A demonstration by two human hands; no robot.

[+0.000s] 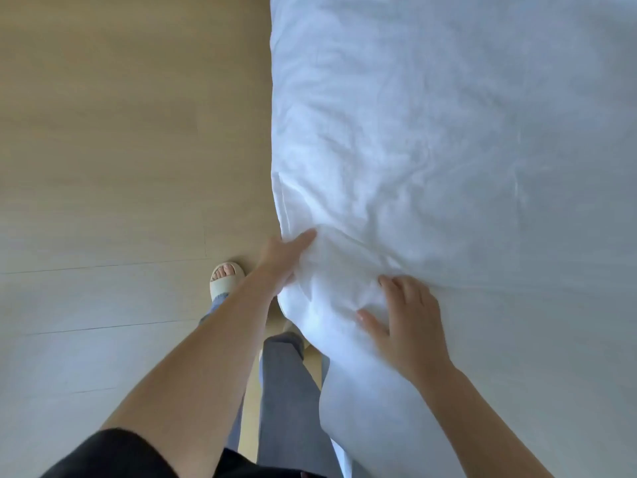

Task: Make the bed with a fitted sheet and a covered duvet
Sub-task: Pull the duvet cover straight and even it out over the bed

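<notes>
Head view, looking down: a white duvet (448,150) fills the right side, beside a wooden floor (120,132) on the left. The left hand (284,260) pinches its near edge, likely to tug it straight. The right hand (410,327), fingers spread, presses flat, seemingly smoothing creases.

Pale wood floor (120,150) left of grip, plank seams visible. Cream open-toe slipper (225,281) on floor just below-left of grip, toes showing. Grey trouser leg (286,391) directly below grip. Black garment (113,457) well below, at frame bottom.
</notes>
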